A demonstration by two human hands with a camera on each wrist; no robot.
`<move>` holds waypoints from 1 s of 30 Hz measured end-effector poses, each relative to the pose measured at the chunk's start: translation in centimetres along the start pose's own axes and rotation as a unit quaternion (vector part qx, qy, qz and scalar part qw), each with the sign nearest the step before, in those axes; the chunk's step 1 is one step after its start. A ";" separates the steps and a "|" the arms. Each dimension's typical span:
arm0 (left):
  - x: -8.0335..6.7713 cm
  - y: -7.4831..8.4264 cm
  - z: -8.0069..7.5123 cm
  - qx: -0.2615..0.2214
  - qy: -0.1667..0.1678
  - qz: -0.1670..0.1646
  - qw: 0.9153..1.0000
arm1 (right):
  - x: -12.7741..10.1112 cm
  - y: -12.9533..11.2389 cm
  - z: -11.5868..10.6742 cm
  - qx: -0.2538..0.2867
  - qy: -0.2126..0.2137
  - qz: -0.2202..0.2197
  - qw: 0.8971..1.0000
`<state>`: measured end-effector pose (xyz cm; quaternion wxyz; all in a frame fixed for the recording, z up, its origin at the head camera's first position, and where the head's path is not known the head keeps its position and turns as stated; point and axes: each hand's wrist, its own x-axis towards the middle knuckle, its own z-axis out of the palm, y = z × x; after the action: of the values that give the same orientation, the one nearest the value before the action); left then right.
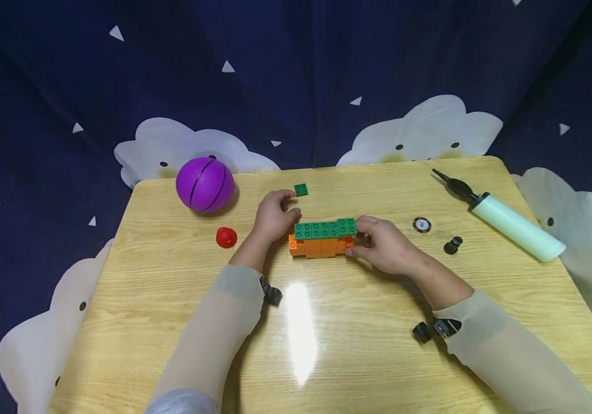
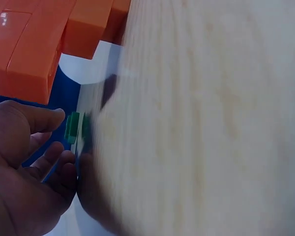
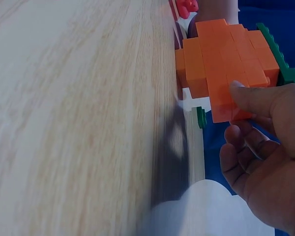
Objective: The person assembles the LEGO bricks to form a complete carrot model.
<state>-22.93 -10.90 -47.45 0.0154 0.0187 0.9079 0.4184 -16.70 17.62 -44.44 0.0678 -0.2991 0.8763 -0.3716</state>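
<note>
Mid-table (image 1: 171, 276), an orange-and-green brick block (image 1: 321, 237). Right hand (image 1: 386, 246) clamped on the block's right end, thumb on the orange side. Left hand (image 1: 274, 217) loosely curled at the block's left end, apparently touching, gripping nothing. Small green plate (image 1: 301, 190) just behind the block.
</note>
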 end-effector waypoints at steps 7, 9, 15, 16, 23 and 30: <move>1.8 -0.1 0.6 0.021 0.007 -0.010 1.000 | -0.1 0.0 0.0 0.006 0.003 0.002 1.000; 2.2 -0.1 0.6 0.030 0.007 -0.014 0.999 | -0.1 0.0 0.0 0.007 0.001 0.004 1.000; 3.0 0.3 0.8 0.105 -0.013 -0.024 0.994 | -0.1 -0.3 -0.1 0.001 0.002 0.004 1.000; 3.1 0.4 0.8 0.121 -0.017 -0.030 0.992 | -0.1 -0.3 -0.1 0.000 0.003 0.004 1.000; 3.4 1.0 1.0 0.168 -0.028 -0.070 0.983 | 0.0 -0.3 0.0 -0.001 0.001 0.006 1.000; 3.4 0.9 1.2 0.157 -0.026 -0.080 0.984 | 0.0 0.0 0.0 -0.009 0.000 0.004 1.000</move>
<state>-26.29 -9.18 -47.59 0.0695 -0.0409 0.9601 0.2677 -16.69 17.60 -44.47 0.0664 -0.2964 0.8806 -0.3637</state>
